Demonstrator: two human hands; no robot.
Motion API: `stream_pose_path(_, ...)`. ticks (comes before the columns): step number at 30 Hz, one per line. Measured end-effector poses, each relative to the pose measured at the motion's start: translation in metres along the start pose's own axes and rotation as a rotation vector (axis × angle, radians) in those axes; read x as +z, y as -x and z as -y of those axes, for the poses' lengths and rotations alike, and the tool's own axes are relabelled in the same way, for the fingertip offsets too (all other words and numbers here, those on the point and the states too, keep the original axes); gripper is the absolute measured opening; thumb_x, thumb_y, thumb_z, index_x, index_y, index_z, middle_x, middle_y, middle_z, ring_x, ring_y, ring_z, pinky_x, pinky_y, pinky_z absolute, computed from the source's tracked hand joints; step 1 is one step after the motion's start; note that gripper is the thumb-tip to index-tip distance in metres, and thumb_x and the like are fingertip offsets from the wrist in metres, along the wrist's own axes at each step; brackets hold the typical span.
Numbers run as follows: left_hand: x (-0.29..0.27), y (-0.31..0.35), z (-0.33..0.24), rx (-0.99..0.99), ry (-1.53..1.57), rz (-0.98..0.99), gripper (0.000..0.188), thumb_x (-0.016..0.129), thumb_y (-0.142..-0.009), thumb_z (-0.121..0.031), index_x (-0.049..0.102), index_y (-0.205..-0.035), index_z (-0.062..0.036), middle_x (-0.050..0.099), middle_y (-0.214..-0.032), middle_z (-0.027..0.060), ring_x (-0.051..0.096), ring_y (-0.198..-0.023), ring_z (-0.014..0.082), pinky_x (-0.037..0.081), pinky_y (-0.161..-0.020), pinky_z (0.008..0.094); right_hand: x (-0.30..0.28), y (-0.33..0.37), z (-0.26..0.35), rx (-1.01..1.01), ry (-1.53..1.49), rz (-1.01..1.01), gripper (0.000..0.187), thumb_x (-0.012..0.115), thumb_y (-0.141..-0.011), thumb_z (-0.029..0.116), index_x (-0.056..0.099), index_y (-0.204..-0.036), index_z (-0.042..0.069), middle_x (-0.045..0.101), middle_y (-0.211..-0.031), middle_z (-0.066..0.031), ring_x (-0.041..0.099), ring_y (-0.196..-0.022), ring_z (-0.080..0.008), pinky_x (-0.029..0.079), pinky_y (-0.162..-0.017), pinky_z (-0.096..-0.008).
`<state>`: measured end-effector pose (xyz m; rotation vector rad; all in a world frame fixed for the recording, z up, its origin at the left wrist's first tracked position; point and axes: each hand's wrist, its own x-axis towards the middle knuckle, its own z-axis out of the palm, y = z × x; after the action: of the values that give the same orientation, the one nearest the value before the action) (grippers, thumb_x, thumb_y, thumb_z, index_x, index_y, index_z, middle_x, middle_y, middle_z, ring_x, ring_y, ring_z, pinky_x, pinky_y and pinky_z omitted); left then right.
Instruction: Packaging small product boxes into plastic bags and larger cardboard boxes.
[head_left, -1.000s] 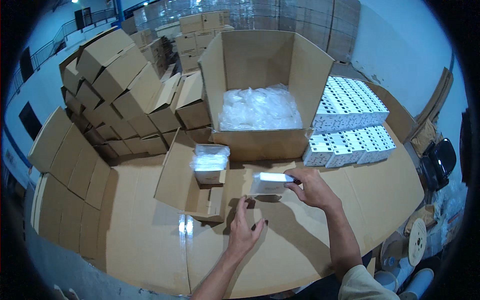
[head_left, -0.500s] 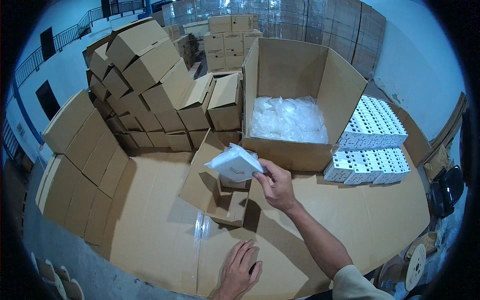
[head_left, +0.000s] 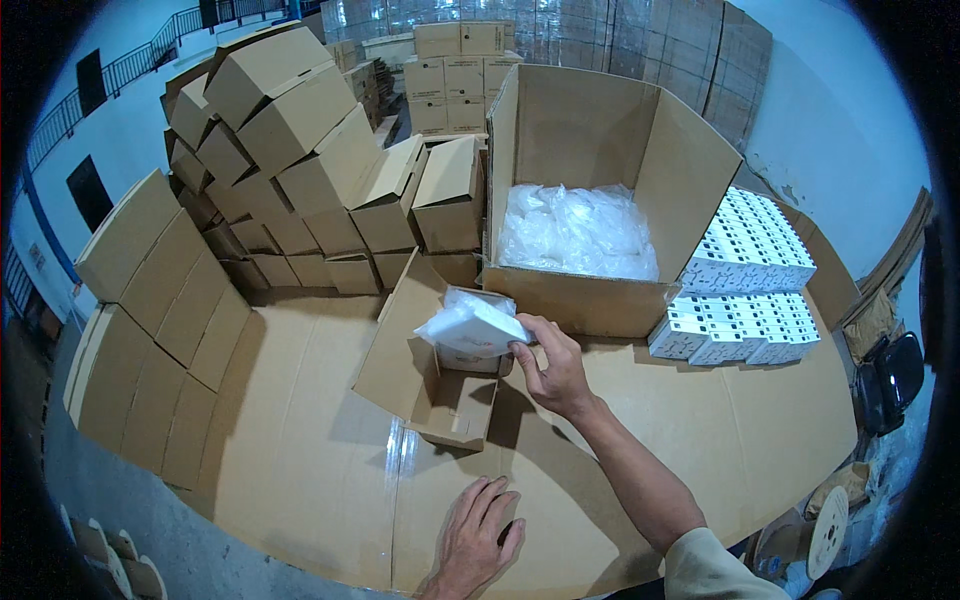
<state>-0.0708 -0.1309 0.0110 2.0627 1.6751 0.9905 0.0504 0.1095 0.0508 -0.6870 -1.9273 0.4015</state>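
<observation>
Above the open small carton [head_left: 392, 368], my right hand [head_left: 553, 368] pinches a flat white pack [head_left: 485, 332] in clear plastic by its right end. The pack is tilted, and it hides part of the carton's far end. Beneath it a pale item shows inside the carton, too covered to make out. The near end of the carton shows its bare brown bottom. My left hand [head_left: 476, 538] lies on the cardboard-covered table [head_left: 330, 480], nearer to me than the carton, fingers stretched out and holding nothing.
Behind stands a large open carton [head_left: 580, 305] full of clear plastic bags [head_left: 575, 235]. To its right are stacked small white boxes [head_left: 745, 250]. Piled brown cartons [head_left: 310, 130] rise at the back left, and more cartons [head_left: 160, 320] line the left edge.
My right hand has turned the white pack to a flatter angle, its printed face now less visible, still over the carton. The left hand stays where it was. The whole view has shifted slightly.
</observation>
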Motion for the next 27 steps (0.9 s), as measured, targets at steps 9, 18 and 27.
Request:
stream_pose_path(9, 0.002, 0.001, 0.002, 0.004, 0.007, -0.007, 0.041, 0.076, -0.083, -0.018, 0.064, -0.119, -0.0029, 0.058, -0.134, 0.0147, 0.051, -0.128, 0.0363, 0.043, -0.109, 0.0477, -0.012, -0.001, -0.001, 0.009, -0.007, 0.105, 0.029, 0.067, -0.090, 0.003, 0.060, -0.117, -0.005, 0.065, -0.102, -0.0209, 0.065, -0.092, -0.0377, 0.053, -0.082, -0.0419)
stream_pose_path(18, 0.003, 0.002, 0.002, -0.003, 0.025, -0.031, 0.038, 0.076, -0.083, -0.017, 0.065, -0.117, -0.0034, 0.059, -0.133, 0.0141, 0.052, -0.128, 0.0361, 0.044, -0.108, 0.0473, -0.004, -0.009, 0.004, 0.042, 0.054, 0.278, 0.027, 0.067, -0.091, 0.006, 0.059, -0.115, -0.002, 0.057, -0.112, -0.0200, 0.063, -0.097, -0.0387, 0.053, -0.083, -0.0472)
stream_pose_path(27, 0.003, 0.003, 0.003, -0.014, 0.015, -0.015, 0.037, 0.075, -0.083, -0.018, 0.065, -0.116, -0.0031, 0.059, -0.132, 0.0143, 0.051, -0.129, 0.0362, 0.043, -0.108, 0.0468, 0.008, -0.020, 0.009, 0.021, 0.230, 0.430, 0.023, 0.066, -0.090, 0.008, 0.062, -0.112, 0.009, 0.059, -0.103, -0.0129, 0.063, -0.096, -0.0350, 0.048, -0.083, -0.0483)
